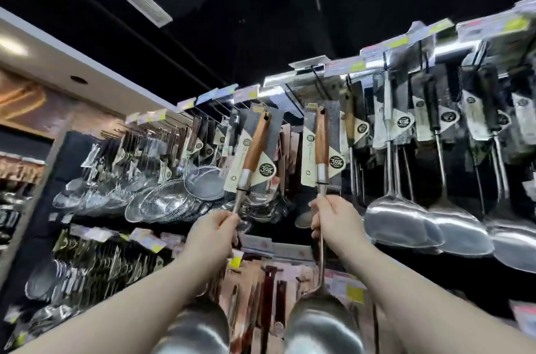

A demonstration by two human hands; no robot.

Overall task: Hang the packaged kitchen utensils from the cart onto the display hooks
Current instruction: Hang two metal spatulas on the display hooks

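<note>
A display rack (452,49) fills the view, with steel spatulas (400,220) hanging at the right and mesh strainers (165,202) at the left. Two packaged, wooden-handled utensils are raised before its upper row, bowls down: the left utensil (255,144) tilted, the right utensil (321,139) nearly upright. The left hand (211,233) grips the first by its steel shaft, and the right hand (333,223) grips the second likewise.

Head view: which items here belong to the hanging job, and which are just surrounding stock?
In the job: left hand gripping the left wooden-handled utensil; right hand gripping the right wooden-handled utensil; display hook above.
Just there: mesh strainers, hanging steel spatulas, price tags.
</note>
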